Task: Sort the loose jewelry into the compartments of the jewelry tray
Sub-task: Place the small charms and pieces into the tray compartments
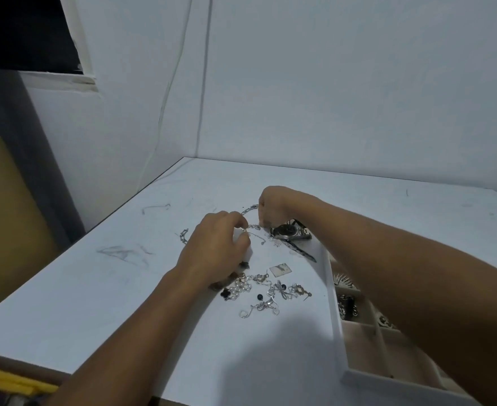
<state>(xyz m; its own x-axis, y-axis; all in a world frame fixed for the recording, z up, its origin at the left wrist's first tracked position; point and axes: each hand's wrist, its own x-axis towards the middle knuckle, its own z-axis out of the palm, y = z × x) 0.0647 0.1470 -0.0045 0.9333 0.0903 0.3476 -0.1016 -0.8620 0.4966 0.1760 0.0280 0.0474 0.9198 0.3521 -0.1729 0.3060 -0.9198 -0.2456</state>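
Loose jewelry lies on the white table (95,288). A pile of silver earrings, pearls and black beads (263,293) sits near the middle. My left hand (215,247) pinches one end of a thin silver chain (254,228); my right hand (273,206) pinches the other end just above the table. A silver wristwatch (289,232) lies right of the chain. A chunky link chain (184,234) curves behind my left hand. The white jewelry tray (333,303) stands at the right, partly hidden under my right forearm, with several pieces in its compartments.
A small clear packet (280,269) lies between the watch and the earring pile. White walls close the table's far side and left rear. The table's left and near edges drop off; yellow items (13,382) lie below the near-left edge.
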